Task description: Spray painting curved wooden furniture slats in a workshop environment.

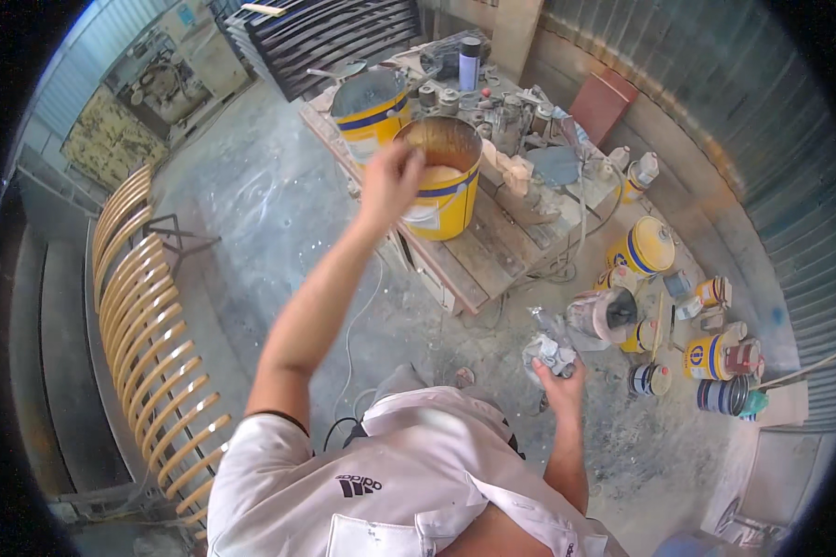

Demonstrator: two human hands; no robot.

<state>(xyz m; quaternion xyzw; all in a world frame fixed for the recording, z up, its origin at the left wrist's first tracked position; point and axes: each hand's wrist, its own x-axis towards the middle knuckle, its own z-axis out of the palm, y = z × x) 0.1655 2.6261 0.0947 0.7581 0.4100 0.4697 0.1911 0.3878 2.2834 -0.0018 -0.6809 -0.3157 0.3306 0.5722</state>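
Observation:
My left hand [392,184] is raised at the near left rim of a yellow bucket [453,215], its fingers curled together. Whether anything is pinched in them I cannot make out. Pale material [439,176] shows inside this bucket, and its inner wall is stained brown. Low on the right, my right hand [564,388] grips a crumpled whitish wad [550,355], which looks like paper or thin plastic. Just behind the first bucket stands a second yellow bucket [381,123] with a blue band and a greyish inside.
Both buckets stand on a wooden workbench [478,265] cluttered with cans, a spray can [469,65] and rags. Several paint pails [643,246] cover the floor at right. Curved wooden slats [149,343] stand at left, and dark slatted panels [330,46] at the back. A cable [351,343] crosses the floor.

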